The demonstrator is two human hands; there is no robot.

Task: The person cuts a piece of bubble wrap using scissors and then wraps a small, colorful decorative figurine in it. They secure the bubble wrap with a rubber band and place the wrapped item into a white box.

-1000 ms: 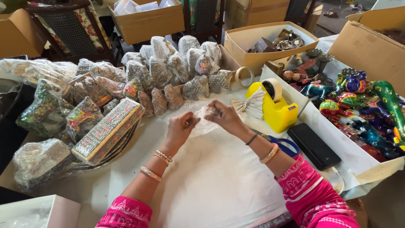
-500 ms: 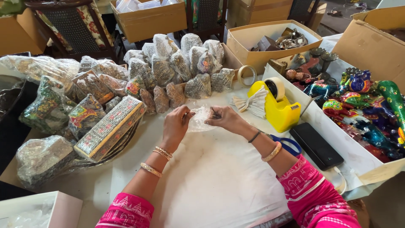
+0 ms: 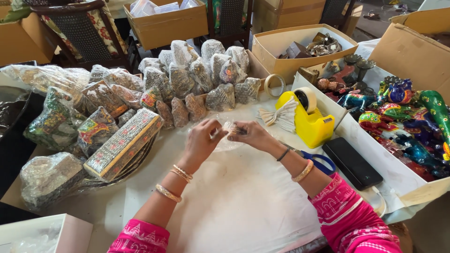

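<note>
My left hand (image 3: 205, 139) and my right hand (image 3: 253, 134) meet over the white table cover (image 3: 234, 206), both pinching a small item wrapped in clear plastic film (image 3: 228, 132). The film bunches between my fingers and hangs a little below them. Just beyond my hands lies a heap of small film-wrapped ornaments (image 3: 197, 79). To my right stands a yellow tape dispenser (image 3: 311, 121).
A patterned long box (image 3: 123, 144) and wrapped boxes (image 3: 49, 178) lie left. A roll of tape (image 3: 274, 85), white tags (image 3: 281, 115), blue-handled scissors (image 3: 321, 161) and a black case (image 3: 351, 163) lie right. An open carton of painted figurines (image 3: 403, 122) and cardboard boxes (image 3: 300, 44) stand behind.
My hands have drawn closer together and slightly nearer to me, gathering the clear film tighter around the small item.
</note>
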